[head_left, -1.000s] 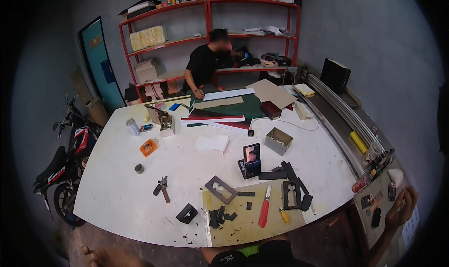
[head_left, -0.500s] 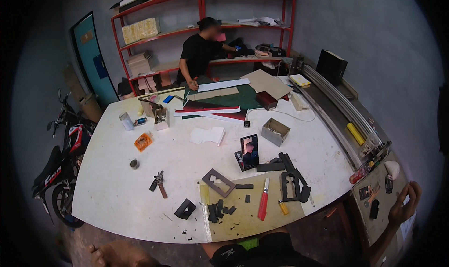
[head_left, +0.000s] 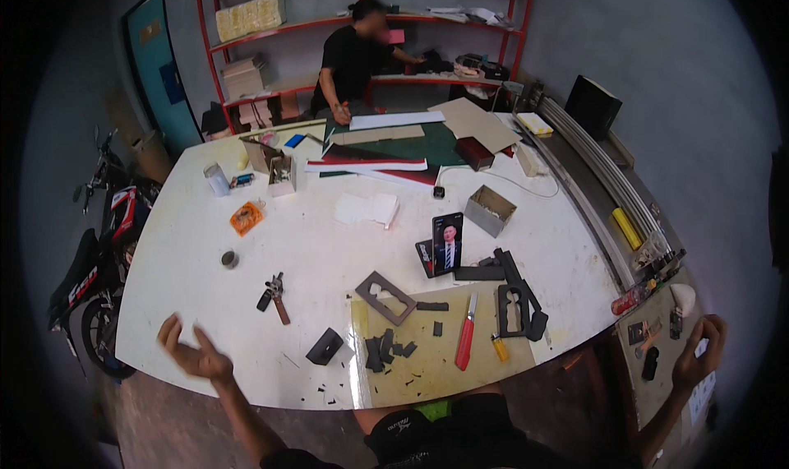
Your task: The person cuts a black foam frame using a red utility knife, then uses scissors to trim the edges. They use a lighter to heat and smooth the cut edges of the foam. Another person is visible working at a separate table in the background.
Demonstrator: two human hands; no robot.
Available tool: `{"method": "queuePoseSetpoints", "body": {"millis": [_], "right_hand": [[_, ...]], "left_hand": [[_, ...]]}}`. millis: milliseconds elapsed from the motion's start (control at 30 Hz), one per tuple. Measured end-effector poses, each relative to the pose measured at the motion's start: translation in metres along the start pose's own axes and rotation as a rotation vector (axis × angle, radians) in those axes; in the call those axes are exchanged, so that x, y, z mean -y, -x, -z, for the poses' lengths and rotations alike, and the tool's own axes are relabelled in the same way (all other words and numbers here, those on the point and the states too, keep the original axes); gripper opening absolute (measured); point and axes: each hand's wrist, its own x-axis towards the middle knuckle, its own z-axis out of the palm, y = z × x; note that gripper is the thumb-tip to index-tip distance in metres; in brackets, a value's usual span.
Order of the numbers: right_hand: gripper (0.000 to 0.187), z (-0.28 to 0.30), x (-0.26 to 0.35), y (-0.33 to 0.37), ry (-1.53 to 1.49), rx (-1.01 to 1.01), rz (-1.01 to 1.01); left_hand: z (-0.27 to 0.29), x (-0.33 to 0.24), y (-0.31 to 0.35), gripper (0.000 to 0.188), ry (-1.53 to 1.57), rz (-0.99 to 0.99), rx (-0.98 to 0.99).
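My left hand (head_left: 196, 357) is raised over the table's near left edge, fingers apart and nothing in it. On the far right, my right hand (head_left: 697, 355) hovers by the side bench with its fingers loosely curved and apart; I see nothing held. Between the hands lie a red cutter knife (head_left: 466, 341), a yellow lighter (head_left: 500, 348) and a grey foam frame with cut-outs (head_left: 386, 298). Cut black foam scraps (head_left: 378, 351) lie near a hollow black block (head_left: 325, 346). A black foam frame (head_left: 514, 311) is to the right. A bunch of keys (head_left: 276, 298) lies nearest my left hand.
A phone (head_left: 448, 244) with a lit screen stands propped on the white table (head_left: 205, 288). Farther back are a grey box (head_left: 491, 211), an orange packet (head_left: 246, 218) and a green cutting mat (head_left: 448, 150). Across the table, a person (head_left: 349, 66) works beside red shelves. A motorcycle stands left.
My left hand has risen from the lower edge to above the table's left corner. My right hand has shifted slightly inward. The view has tilted down a little, and the phone's picture has changed.
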Motion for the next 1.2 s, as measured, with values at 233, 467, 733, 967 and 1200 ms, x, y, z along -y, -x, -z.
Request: {"method": "queuePoseSetpoints", "body": {"millis": [233,467,733,967,1200], "right_hand": [[0.009,-0.082,0.072,0.072,-0.364,0.473,-0.337],[0.037,-0.141,0.091,0.240,-0.414,1.162,-0.601],[0.061,-0.167,0.146,0.287,-0.412,0.929,-0.699],[0.051,-0.201,0.165,0.299,-0.355,0.836,-0.854],[0.056,-0.215,0.158,0.319,-0.373,0.897,-0.962]], "left_hand": [[-0.105,0.065,0.132,0.014,0.205,0.610,0.324],[-0.183,0.084,0.178,0.023,0.490,0.873,0.449],[-0.195,0.096,0.198,0.024,0.355,0.606,0.527],[-0.188,0.054,0.188,0.022,0.359,0.539,0.585],[-0.192,0.052,0.202,0.024,0.432,0.584,0.674]]}}
